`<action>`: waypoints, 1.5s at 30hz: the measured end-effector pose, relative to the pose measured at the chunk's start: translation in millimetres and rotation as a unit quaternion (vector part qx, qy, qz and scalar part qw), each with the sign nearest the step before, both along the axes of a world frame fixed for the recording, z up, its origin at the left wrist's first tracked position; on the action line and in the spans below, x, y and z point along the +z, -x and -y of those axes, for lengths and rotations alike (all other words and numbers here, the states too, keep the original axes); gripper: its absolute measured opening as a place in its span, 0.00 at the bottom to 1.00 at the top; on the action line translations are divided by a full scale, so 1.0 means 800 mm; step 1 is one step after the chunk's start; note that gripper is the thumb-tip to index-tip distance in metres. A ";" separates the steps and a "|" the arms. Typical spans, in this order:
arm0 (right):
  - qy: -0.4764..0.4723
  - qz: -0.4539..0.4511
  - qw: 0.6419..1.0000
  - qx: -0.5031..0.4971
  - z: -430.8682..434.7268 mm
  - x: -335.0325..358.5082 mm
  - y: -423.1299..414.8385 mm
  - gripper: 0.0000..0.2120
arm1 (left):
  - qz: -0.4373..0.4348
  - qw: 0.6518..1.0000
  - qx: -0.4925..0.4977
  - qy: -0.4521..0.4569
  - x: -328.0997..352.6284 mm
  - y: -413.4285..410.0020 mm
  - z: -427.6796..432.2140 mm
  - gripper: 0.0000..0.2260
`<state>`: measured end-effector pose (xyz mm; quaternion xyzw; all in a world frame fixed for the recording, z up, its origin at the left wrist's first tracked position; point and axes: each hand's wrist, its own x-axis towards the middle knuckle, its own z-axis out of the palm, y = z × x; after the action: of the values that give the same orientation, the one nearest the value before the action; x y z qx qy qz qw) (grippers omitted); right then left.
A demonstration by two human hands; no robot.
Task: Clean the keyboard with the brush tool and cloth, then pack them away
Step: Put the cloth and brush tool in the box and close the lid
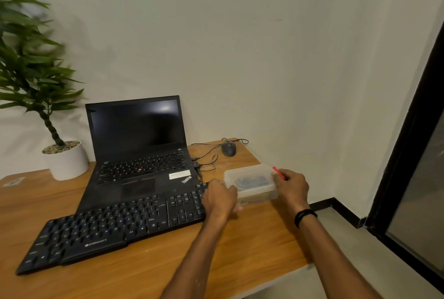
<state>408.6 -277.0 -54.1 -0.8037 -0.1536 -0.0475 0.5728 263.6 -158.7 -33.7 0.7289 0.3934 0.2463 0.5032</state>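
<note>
The wooden worktop (144, 274) carries everything, and the black keyboard (115, 229) lies slantwise across its near half. Behind the keyboard's left end stands a potted plant (31, 58) in a white pot (66, 162). Directly behind the keyboard, an open laptop (137, 154) has a dark screen, and its front edge touches or overlaps the keyboard's far edge. Just beside the keyboard's right end sits a clear plastic box (259, 194) with a dark blue item (249, 181) inside, too blurred through the wall to identify.

Both forearms reach in from the lower edge, converging toward that box. The left hand (219, 199) hovers over the keyboard's right end, knuckles up, with its fingers curled round the box's near-left corner. The right hand (292, 187) comes in from the far side of the box, wrist slightly bent and wearing a black band (305, 216). Its fingers close against the box's right end, pinching a slim red tool (278, 173) whose tip pokes up above them.

Behind the keyboard's right end, well apart, rests a dark mouse (228, 149) with its thin cable looping toward the laptop.
</note>
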 end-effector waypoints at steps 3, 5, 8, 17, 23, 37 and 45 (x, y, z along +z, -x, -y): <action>0.033 0.044 0.998 -0.020 0.004 0.006 -0.007 0.12 | 0.031 0.998 -0.025 0.056 0.001 0.000 0.010 0.07; 0.049 0.055 0.997 -0.029 0.006 0.007 -0.009 0.12 | 0.043 0.995 -0.032 0.081 0.000 -0.002 0.013 0.06; 0.037 0.047 0.998 -0.028 0.007 0.007 -0.004 0.13 | 0.083 0.984 -0.026 0.153 -0.007 -0.009 0.008 0.15; -0.026 0.016 0.999 -0.016 0.006 0.000 -0.005 0.13 | 0.135 0.982 0.111 0.066 -0.020 -0.011 0.027 0.27; -0.032 0.011 0.999 -0.013 0.004 0.001 -0.003 0.13 | 0.148 0.979 0.128 -0.059 -0.036 -0.023 0.030 0.30; -0.042 0.004 0.999 -0.015 -0.006 0.013 0.020 0.13 | 0.106 0.974 0.099 -0.175 -0.027 -0.008 0.031 0.22; 0.005 0.014 1.000 -0.011 -0.023 0.034 0.045 0.12 | 0.117 0.976 0.056 -0.175 -0.023 0.017 0.008 0.21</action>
<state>372.8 -258.8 -26.9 -0.8076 -0.1530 -0.0648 0.5658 249.9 -164.8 -51.8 0.7484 0.3228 0.4231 0.3959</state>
